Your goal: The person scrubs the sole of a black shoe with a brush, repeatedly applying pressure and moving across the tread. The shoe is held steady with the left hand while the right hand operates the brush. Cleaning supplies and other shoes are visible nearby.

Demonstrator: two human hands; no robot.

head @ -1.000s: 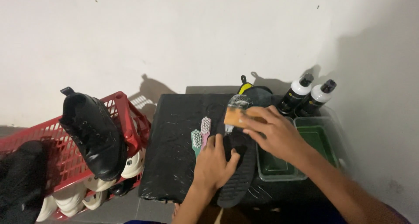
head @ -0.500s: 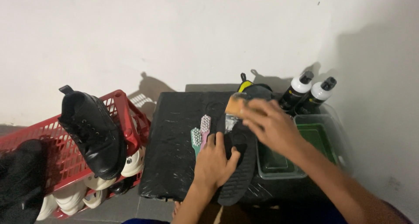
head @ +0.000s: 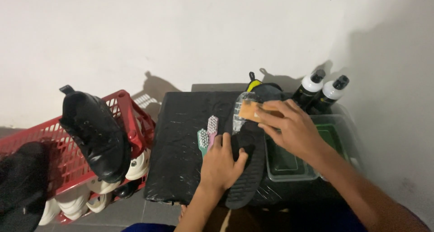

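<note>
A black shoe insole (head: 247, 168) lies lengthwise on a black work surface (head: 181, 141). My left hand (head: 221, 162) presses flat on the insole's middle, pinning it down. My right hand (head: 289, 126) grips an orange-brown brush (head: 249, 110) and holds it against the insole's far end, where the surface looks wet and foamy. Two small brushes, one pink (head: 211, 126) and one green (head: 203, 140), lie just left of my left hand.
A clear plastic tub with a green bottom (head: 334, 141) sits under my right forearm. Two black bottles with white collars (head: 316, 92) stand by the wall. A red basket (head: 68, 159) at the left holds a black shoe (head: 95, 132) and white soles.
My right hand with the brush has shifted back and forth a little over the insole's far end. My left hand has stayed pressed on the insole.
</note>
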